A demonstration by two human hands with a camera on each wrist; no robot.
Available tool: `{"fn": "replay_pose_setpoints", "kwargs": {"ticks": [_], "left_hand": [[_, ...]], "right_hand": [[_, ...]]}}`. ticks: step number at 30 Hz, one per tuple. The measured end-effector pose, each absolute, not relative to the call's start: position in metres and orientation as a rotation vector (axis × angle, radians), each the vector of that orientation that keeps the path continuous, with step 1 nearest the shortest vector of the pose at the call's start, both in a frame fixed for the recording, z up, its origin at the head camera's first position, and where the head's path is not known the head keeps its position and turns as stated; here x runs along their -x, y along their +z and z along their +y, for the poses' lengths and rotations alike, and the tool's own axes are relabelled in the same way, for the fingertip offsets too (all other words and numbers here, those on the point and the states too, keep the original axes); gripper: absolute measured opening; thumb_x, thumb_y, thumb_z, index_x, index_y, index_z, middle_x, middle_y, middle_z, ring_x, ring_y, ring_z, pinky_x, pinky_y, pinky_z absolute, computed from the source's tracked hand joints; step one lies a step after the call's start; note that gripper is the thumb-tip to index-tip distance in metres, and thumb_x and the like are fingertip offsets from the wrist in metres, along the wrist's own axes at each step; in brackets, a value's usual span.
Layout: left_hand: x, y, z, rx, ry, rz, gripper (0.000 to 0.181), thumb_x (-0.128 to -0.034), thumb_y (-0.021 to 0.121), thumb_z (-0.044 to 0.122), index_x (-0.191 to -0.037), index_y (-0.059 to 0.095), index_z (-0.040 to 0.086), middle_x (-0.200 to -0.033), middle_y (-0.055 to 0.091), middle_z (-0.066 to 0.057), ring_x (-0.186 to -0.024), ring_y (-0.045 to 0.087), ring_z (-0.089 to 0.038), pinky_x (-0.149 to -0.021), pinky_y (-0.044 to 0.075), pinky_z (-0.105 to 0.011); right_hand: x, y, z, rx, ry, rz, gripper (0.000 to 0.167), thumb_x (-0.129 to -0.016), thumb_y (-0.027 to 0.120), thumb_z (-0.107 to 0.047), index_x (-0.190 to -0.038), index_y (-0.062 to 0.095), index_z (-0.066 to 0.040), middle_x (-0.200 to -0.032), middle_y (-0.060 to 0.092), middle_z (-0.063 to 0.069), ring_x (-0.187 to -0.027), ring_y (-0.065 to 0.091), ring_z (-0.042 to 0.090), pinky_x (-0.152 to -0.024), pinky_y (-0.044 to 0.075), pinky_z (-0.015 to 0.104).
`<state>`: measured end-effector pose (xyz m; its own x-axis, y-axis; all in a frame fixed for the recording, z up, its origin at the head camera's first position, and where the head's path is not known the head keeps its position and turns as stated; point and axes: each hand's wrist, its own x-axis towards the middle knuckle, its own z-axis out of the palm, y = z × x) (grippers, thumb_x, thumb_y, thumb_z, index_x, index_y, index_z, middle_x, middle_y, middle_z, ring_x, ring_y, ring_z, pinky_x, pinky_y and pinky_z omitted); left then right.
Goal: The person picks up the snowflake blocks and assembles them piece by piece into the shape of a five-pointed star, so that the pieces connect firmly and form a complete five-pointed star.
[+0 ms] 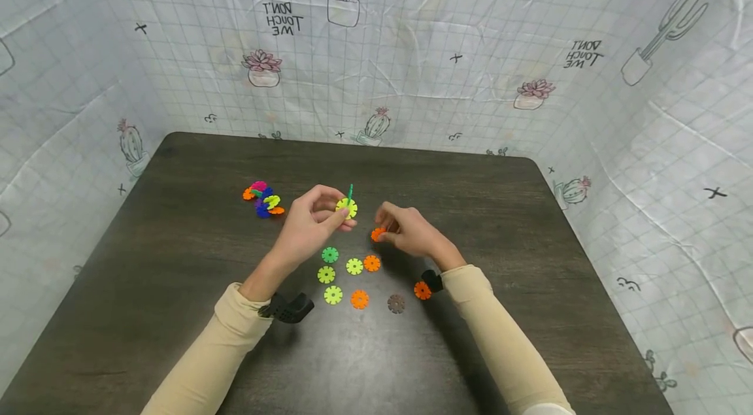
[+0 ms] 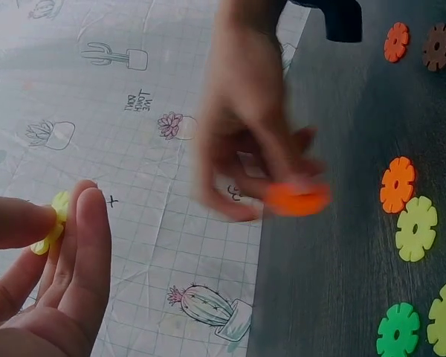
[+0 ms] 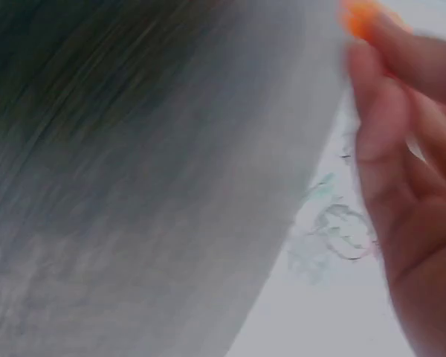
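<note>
My left hand (image 1: 307,219) pinches a yellow notched plastic disc (image 1: 346,208) between thumb and fingers. A green disc (image 1: 350,191) stands edge-on against it, rising above the fingertips. In the left wrist view the yellow disc (image 2: 60,209) is partly covered by the thumb. To the right, my right hand (image 1: 414,232) pinches an orange notched disc (image 1: 376,234) above the table. That orange disc is blurred in both the left wrist view (image 2: 297,199) and the right wrist view, where the fingers cover most of it.
Loose discs lie below the hands: a green one (image 1: 330,255), several yellow-green ones (image 1: 333,295), orange ones (image 1: 360,299) and a brown one (image 1: 397,304). A cluster of joined multicoloured discs (image 1: 263,199) sits left on the dark table (image 1: 176,258). Patterned cloth (image 1: 412,42) surrounds the table.
</note>
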<state>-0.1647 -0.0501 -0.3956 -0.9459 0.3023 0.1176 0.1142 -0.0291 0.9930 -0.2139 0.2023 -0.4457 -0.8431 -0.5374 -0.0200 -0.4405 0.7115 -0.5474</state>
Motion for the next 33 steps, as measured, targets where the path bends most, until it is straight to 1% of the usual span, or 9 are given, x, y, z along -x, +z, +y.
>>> {"fn": "replay_pose_setpoints", "kwargs": {"ticks": [2,3,7,10,14,20,22,28,33], "left_hand": [[0.165,-0.396,-0.05,-0.451,2.111,2.095,0.027,-0.0998,0.064,0.007,-0.123,0.054,-0.002,-0.108,0.065,-0.022,-0.091,0.075,-0.032,-0.085,0.062,-0.036],[0.165,-0.396,-0.05,-0.453,2.112,2.094,0.027,-0.0998,0.064,0.007,-0.123,0.054,-0.003,-0.107,0.065,-0.022,-0.09,0.076,-0.029,-0.085,0.062,-0.037],[0.165,-0.395,-0.049,-0.456,2.108,2.093,0.027,-0.0996,0.064,0.008,-0.123,0.055,-0.002,-0.106,0.065,-0.022,-0.085,0.076,-0.022,-0.083,0.062,-0.036],[0.165,-0.393,-0.048,-0.463,2.098,2.094,0.026,-0.0996,0.064,0.008,-0.122,0.056,-0.001,-0.105,0.065,-0.021,-0.083,0.075,-0.018,-0.081,0.063,-0.034],[0.164,-0.392,-0.047,-0.488,2.081,2.118,0.023,-0.0997,0.065,0.008,-0.121,0.06,0.001,-0.101,0.066,-0.019,-0.082,0.075,-0.017,-0.079,0.063,-0.033],[0.164,-0.391,-0.045,-0.532,2.049,2.165,0.021,-0.0991,0.066,0.008,-0.119,0.063,0.002,-0.099,0.068,-0.018,-0.081,0.075,-0.016,-0.077,0.063,-0.033],[0.163,-0.391,-0.045,-0.538,2.037,2.181,0.021,-0.0988,0.066,0.008,-0.119,0.063,0.002,-0.098,0.068,-0.018,-0.08,0.075,-0.015,-0.077,0.063,-0.033],[0.163,-0.392,-0.045,-0.562,2.011,2.202,0.021,-0.0985,0.067,0.008,-0.118,0.064,0.002,-0.096,0.069,-0.017,-0.08,0.075,-0.016,-0.075,0.063,-0.033],[0.163,-0.393,-0.045,-0.587,2.001,2.198,0.022,-0.0982,0.067,0.007,-0.119,0.064,0.001,-0.096,0.07,-0.019,-0.08,0.075,-0.017,-0.075,0.063,-0.032]], "right_hand": [[0.208,-0.437,0.2,0.837,-1.025,2.806,0.018,-0.094,0.072,-0.007,-0.109,0.064,-0.01,-0.096,0.072,0.002,-0.08,0.067,0.012,-0.072,0.058,0.029],[0.204,-0.431,0.199,0.867,-1.137,2.829,0.018,-0.094,0.072,-0.005,-0.11,0.066,-0.009,-0.097,0.073,0.003,-0.079,0.068,0.013,-0.071,0.059,0.03],[0.194,-0.411,0.192,1.021,-1.532,2.817,0.013,-0.091,0.072,0.002,-0.101,0.071,-0.007,-0.102,0.073,0.01,-0.087,0.071,0.019,-0.077,0.061,0.028],[0.189,-0.4,0.187,1.152,-1.666,2.755,0.014,-0.09,0.07,0.008,-0.098,0.071,-0.003,-0.105,0.073,0.014,-0.096,0.071,0.023,-0.085,0.06,0.027],[0.184,-0.39,0.183,1.225,-1.643,2.743,0.018,-0.086,0.071,0.014,-0.097,0.07,0.0,-0.105,0.073,0.018,-0.096,0.072,0.027,-0.086,0.06,0.027],[0.18,-0.385,0.181,1.238,-1.538,2.787,0.02,-0.082,0.071,0.02,-0.095,0.068,0.006,-0.103,0.072,0.023,-0.092,0.072,0.033,-0.081,0.062,0.038],[0.18,-0.385,0.182,1.229,-1.53,2.777,0.02,-0.082,0.071,0.019,-0.096,0.069,0.005,-0.103,0.073,0.022,-0.092,0.072,0.032,-0.081,0.062,0.037],[0.18,-0.385,0.185,1.231,-1.533,2.732,0.021,-0.085,0.072,0.014,-0.099,0.071,-0.002,-0.104,0.075,0.015,-0.093,0.073,0.025,-0.082,0.062,0.03],[0.181,-0.386,0.185,1.299,-1.511,2.755,0.021,-0.086,0.073,0.012,-0.099,0.072,-0.004,-0.104,0.075,0.013,-0.093,0.074,0.024,-0.081,0.062,0.032]]}}
